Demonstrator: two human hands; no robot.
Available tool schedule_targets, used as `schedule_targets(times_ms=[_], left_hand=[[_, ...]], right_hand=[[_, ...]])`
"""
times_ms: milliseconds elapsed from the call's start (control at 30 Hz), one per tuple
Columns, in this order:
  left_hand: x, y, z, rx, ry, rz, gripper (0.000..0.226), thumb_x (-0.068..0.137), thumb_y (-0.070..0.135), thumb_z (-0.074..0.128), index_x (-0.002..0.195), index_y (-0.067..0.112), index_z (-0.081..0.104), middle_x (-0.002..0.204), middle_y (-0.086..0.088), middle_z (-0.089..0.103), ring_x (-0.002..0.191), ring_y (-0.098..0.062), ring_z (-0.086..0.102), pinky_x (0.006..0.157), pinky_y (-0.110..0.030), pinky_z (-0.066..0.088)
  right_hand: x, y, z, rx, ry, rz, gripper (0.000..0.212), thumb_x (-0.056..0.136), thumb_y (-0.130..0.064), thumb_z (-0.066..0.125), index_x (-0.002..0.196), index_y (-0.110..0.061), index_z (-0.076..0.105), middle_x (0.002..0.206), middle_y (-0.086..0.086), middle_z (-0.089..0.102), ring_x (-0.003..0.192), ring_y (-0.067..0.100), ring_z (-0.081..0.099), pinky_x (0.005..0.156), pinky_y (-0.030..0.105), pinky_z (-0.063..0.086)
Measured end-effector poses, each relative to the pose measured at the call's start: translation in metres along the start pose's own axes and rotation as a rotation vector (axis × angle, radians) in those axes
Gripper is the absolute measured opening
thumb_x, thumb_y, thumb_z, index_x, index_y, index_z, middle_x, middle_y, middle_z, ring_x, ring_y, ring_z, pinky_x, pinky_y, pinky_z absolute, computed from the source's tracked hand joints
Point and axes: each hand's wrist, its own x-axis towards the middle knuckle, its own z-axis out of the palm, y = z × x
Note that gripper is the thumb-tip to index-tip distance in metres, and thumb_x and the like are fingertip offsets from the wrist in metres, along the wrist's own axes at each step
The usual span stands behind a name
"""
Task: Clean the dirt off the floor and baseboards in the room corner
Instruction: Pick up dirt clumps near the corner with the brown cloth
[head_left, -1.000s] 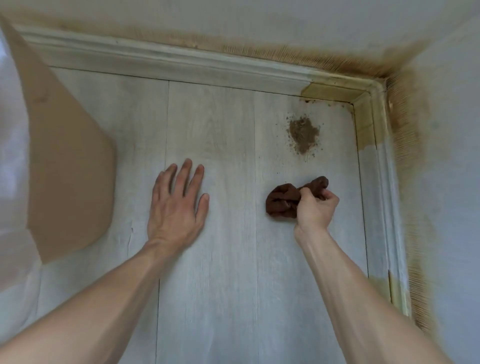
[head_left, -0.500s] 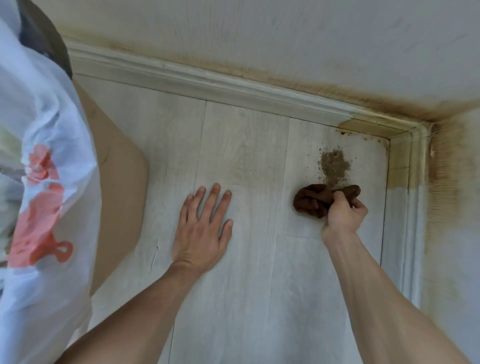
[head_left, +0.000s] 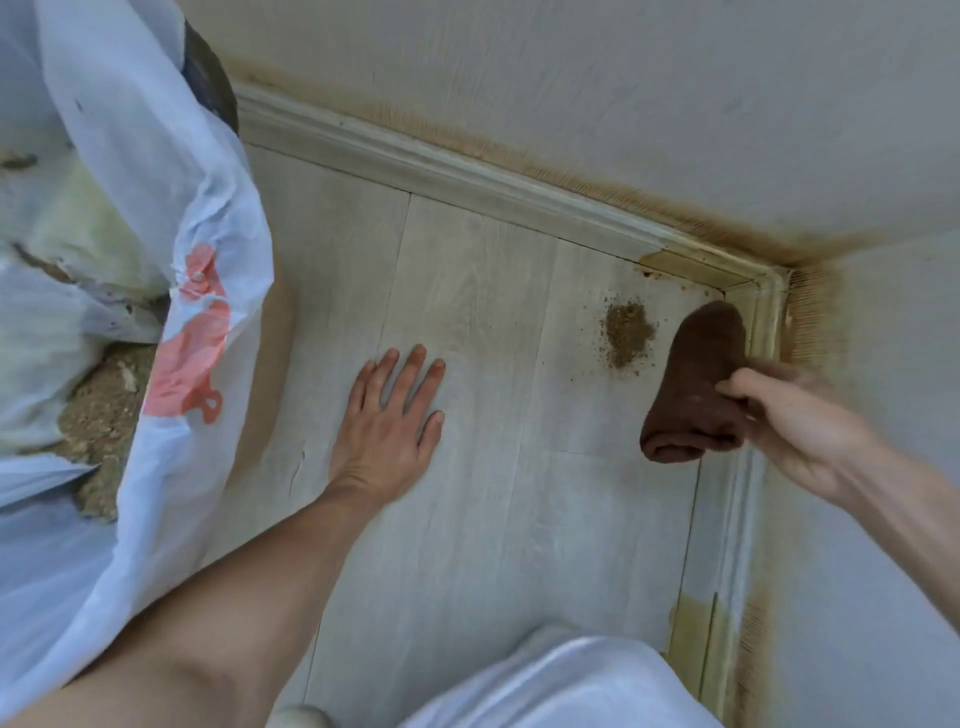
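Lifted since a moment ago, the brown cloth (head_left: 696, 379) now hangs from the right hand (head_left: 795, 421), whose fingers pinch one edge of it, and it dangles just right of the dirt pile (head_left: 626, 335), in front of the right-hand baseboard (head_left: 763, 332). That pile sits on the floor (head_left: 493, 519) near the corner, untouched; yellow-brown staining runs along both baseboards beyond it. Well left of the pile, the left hand (head_left: 389, 415) lies flat on the floor, fingers spread, holding nothing. Farther left of the pile stands a white bag (head_left: 156, 260) with soil inside. The risk, as I judge it: a loosely hanging cloth swept through dry dirt would scatter grains across the boards or push them into the baseboard seam, and a careless knee or arm could tip the bag.
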Motion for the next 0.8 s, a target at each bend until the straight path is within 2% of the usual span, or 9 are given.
schedule_targets(times_ms=[167, 267, 367, 467, 567, 600, 667, 733, 800], left_hand=[[0.0, -0.001, -0.001, -0.003, -0.012, -0.008, 0.064, 0.106, 0.047, 0.032, 0.164, 0.022, 0.021, 0.172, -0.003, 0.015, 0.157, -0.029, 0.014, 0.129, -0.046, 0.004], [0.0, 0.001, 0.0, 0.01, -0.012, -0.013, 0.065, 0.106, 0.049, 0.033, 0.164, 0.022, 0.022, 0.171, -0.003, 0.016, 0.156, -0.029, 0.015, 0.129, -0.047, 0.007], [-0.001, 0.001, -0.004, 0.022, -0.027, -0.009, 0.067, 0.104, 0.051, 0.035, 0.164, 0.023, 0.021, 0.171, -0.002, 0.016, 0.157, -0.029, 0.015, 0.128, -0.047, 0.008], [0.001, 0.005, -0.012, 0.003, -0.047, -0.022, 0.066, 0.104, 0.048, 0.037, 0.164, 0.027, 0.021, 0.171, 0.001, 0.015, 0.157, -0.027, 0.012, 0.128, -0.045, 0.006], [0.003, -0.001, -0.028, -0.124, -0.051, 0.0, 0.059, 0.1, 0.034, 0.044, 0.158, 0.024, 0.038, 0.167, 0.001, 0.028, 0.154, -0.026, 0.021, 0.127, -0.04, 0.012], [0.003, -0.004, -0.035, -0.183, -0.048, 0.015, 0.056, 0.095, 0.028, 0.044, 0.151, 0.021, 0.049, 0.162, 0.0, 0.039, 0.149, -0.025, 0.03, 0.125, -0.038, 0.02], [0.001, -0.016, -0.053, -0.288, 0.0, -0.035, 0.046, 0.086, 0.02, 0.042, 0.124, 0.018, 0.068, 0.134, 0.003, 0.061, 0.127, -0.022, 0.049, 0.11, -0.034, 0.038], [-0.005, -0.019, -0.074, -0.369, 0.07, -0.128, 0.034, 0.083, 0.011, 0.042, 0.1, 0.02, 0.07, 0.106, 0.009, 0.063, 0.105, -0.017, 0.053, 0.094, -0.022, 0.04], [-0.007, -0.018, -0.086, -0.42, 0.107, -0.17, 0.031, 0.081, 0.003, 0.045, 0.093, 0.02, 0.068, 0.098, 0.011, 0.06, 0.098, -0.011, 0.051, 0.088, -0.01, 0.036]], right_hand=[[0.014, -0.041, 0.013, -0.218, -0.13, -0.015, 0.03, 0.093, 0.006, 0.056, 0.119, -0.002, 0.069, 0.109, 0.015, 0.074, 0.099, 0.022, 0.07, 0.065, 0.02, 0.058], [0.033, -0.051, 0.052, -0.398, -0.187, -0.164, 0.037, 0.087, 0.008, 0.058, 0.111, -0.015, 0.074, 0.106, 0.009, 0.076, 0.102, 0.026, 0.072, 0.083, 0.034, 0.059], [0.039, -0.068, 0.1, -0.663, -0.277, -0.472, 0.04, 0.086, 0.006, 0.057, 0.109, -0.021, 0.075, 0.099, 0.0, 0.076, 0.09, 0.019, 0.072, 0.079, 0.033, 0.058], [0.048, -0.076, 0.151, -1.023, -0.384, -0.943, 0.04, 0.086, 0.003, 0.057, 0.113, -0.019, 0.074, 0.107, 0.002, 0.071, 0.101, 0.022, 0.063, 0.085, 0.034, 0.049], [0.065, -0.067, 0.205, -1.151, -0.441, -1.228, 0.035, 0.087, -0.001, 0.06, 0.113, -0.017, 0.076, 0.107, 0.006, 0.068, 0.104, 0.029, 0.059, 0.087, 0.041, 0.048], [0.067, -0.062, 0.223, -1.185, -0.446, -1.296, 0.03, 0.09, -0.004, 0.061, 0.113, -0.017, 0.075, 0.106, 0.006, 0.067, 0.103, 0.029, 0.058, 0.086, 0.041, 0.047], [0.067, -0.053, 0.259, -1.237, -0.44, -1.457, 0.022, 0.095, -0.013, 0.063, 0.111, -0.02, 0.074, 0.105, 0.006, 0.064, 0.102, 0.029, 0.056, 0.086, 0.039, 0.042], [0.063, -0.041, 0.282, -1.25, -0.496, -1.566, 0.015, 0.093, -0.014, 0.067, 0.104, -0.019, 0.075, 0.101, 0.006, 0.064, 0.098, 0.031, 0.056, 0.088, 0.041, 0.041], [0.068, -0.02, 0.286, -1.302, -0.591, -1.616, 0.012, 0.087, -0.01, 0.072, 0.096, -0.017, 0.077, 0.097, 0.006, 0.066, 0.096, 0.032, 0.058, 0.091, 0.043, 0.041]])
